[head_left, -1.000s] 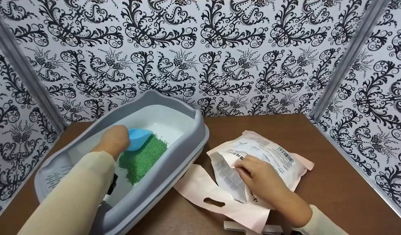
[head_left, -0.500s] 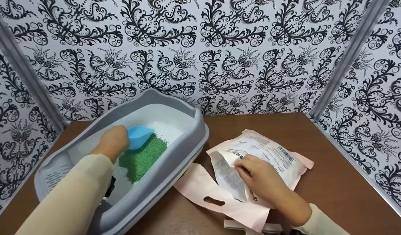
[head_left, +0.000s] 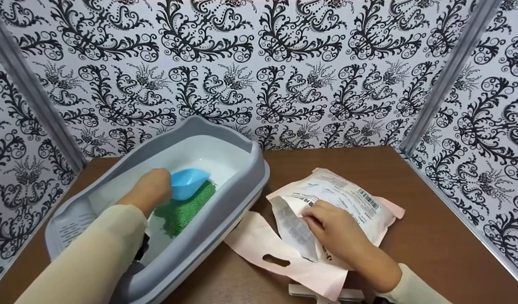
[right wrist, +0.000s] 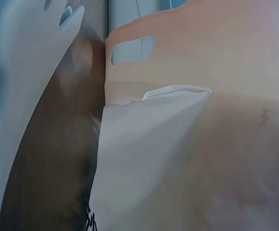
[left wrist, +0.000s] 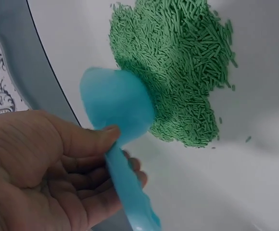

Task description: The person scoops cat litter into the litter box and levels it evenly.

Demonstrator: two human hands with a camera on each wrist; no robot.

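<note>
In the litter box (head_left: 250, 192), grey-rimmed with a white inside, lies a heap of green litter pellets (head_left: 191, 211). My left hand (head_left: 151, 188) grips the handle of a light blue scoop (head_left: 188, 182), the thumb laid along it near the bowl. The left wrist view has the scoop's bowl (left wrist: 118, 101) overlapping the edge of the pellets (left wrist: 173, 67). Over to the right, my right hand (head_left: 337, 230) pinches the opened edge of a pale pink litter bag (head_left: 339, 192) that lies on the table. The right wrist view shows the bag (right wrist: 245, 125) close up, without the hand.
A torn pink strip with a handle hole (head_left: 259, 242) spreads from the bag toward the litter box. A white, flat-ended item (head_left: 303, 291) sits at the table's (head_left: 432, 219) front edge, partly under that strip. Patterned wall panels (head_left: 259, 76) enclose the back and sides.
The left hand and the scoop have shifted a little to the right and nearer, over the pellets. The right hand and the bag have stayed in place.
</note>
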